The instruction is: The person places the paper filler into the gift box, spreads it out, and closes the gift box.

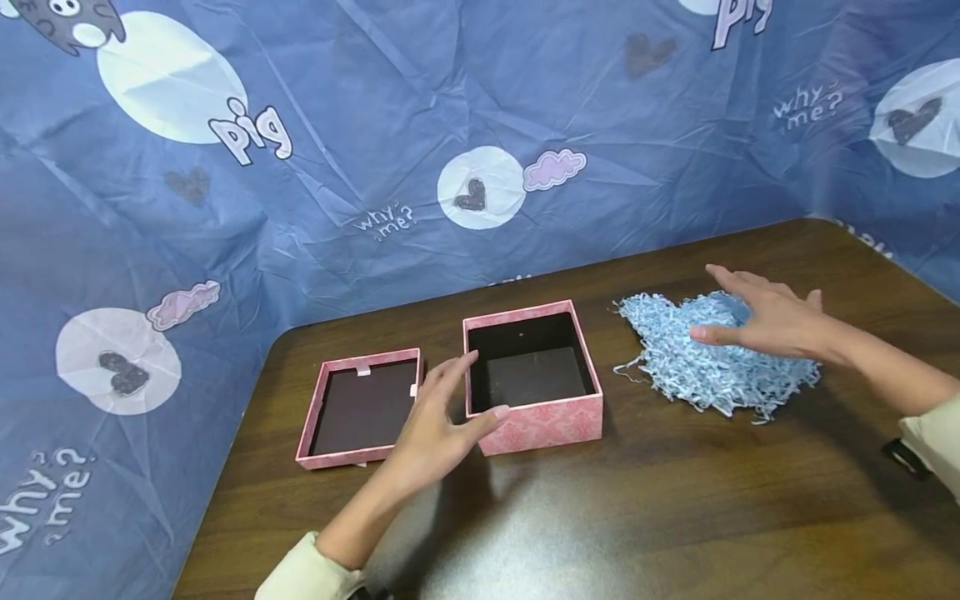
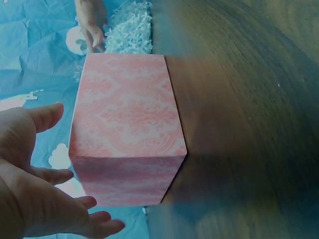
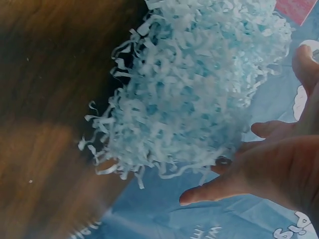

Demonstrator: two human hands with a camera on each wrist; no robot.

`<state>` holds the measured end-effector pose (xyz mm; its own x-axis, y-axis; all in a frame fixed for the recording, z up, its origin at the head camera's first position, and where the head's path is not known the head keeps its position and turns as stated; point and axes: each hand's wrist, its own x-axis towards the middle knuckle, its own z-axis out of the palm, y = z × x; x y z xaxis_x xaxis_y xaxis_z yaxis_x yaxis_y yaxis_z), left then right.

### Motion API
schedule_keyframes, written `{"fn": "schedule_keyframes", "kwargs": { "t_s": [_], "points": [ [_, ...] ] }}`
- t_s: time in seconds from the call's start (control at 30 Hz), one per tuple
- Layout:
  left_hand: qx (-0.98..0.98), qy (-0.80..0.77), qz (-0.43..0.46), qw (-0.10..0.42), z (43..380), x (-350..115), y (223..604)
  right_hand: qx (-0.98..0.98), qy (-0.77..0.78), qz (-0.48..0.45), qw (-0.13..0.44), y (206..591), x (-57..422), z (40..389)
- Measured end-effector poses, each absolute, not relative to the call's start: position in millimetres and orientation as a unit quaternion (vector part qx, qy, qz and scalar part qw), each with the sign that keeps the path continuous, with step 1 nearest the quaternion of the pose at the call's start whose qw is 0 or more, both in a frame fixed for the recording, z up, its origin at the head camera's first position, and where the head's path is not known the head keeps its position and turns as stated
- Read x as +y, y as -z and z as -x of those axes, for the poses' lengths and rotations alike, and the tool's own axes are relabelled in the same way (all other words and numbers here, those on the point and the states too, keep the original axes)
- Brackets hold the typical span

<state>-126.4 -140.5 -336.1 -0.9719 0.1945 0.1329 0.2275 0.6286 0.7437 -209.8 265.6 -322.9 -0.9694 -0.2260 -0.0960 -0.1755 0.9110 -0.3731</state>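
A pink patterned box (image 1: pixel 542 427) with a dark interior stands uncovered on the table. My left hand (image 1: pixel 435 429) hovers at its near left corner, thumb and fingers spread apart, holding nothing. In the left wrist view the fingers (image 2: pixel 47 175) reach alongside the pink box (image 2: pixel 127 107). To the right lies a loose heap of light blue shredded paper (image 1: pixel 712 375). Over this heap my right hand (image 1: pixel 780 321) is spread with its fingers extended. The right wrist view shows that hand (image 3: pixel 269 167) beside the shredded paper (image 3: pixel 189 89), with nothing in its grasp.
The pink box lid (image 1: pixel 360 408) lies inside-up to the left of the box, its dark inner face showing. Brown wood-grain tabletop (image 1: pixel 675 500) extends in front. Behind it hangs a blue printed cloth (image 1: pixel 360 150).
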Motion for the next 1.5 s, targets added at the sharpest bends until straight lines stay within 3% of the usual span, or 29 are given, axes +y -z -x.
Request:
{"fn": "schedule_keyframes", "kwargs": {
  "t_s": [0.4,1.5],
  "points": [
    [-0.878,0.476,0.052,-0.020,130.0,-137.3,343.2,0.966,0.202,0.122,0.104,350.2,267.0,211.6],
    [-0.858,0.511,0.041,-0.033,132.4,-136.4,348.3,0.966,0.221,0.122,0.048,372.0,280.0,219.8]
  ]
}}
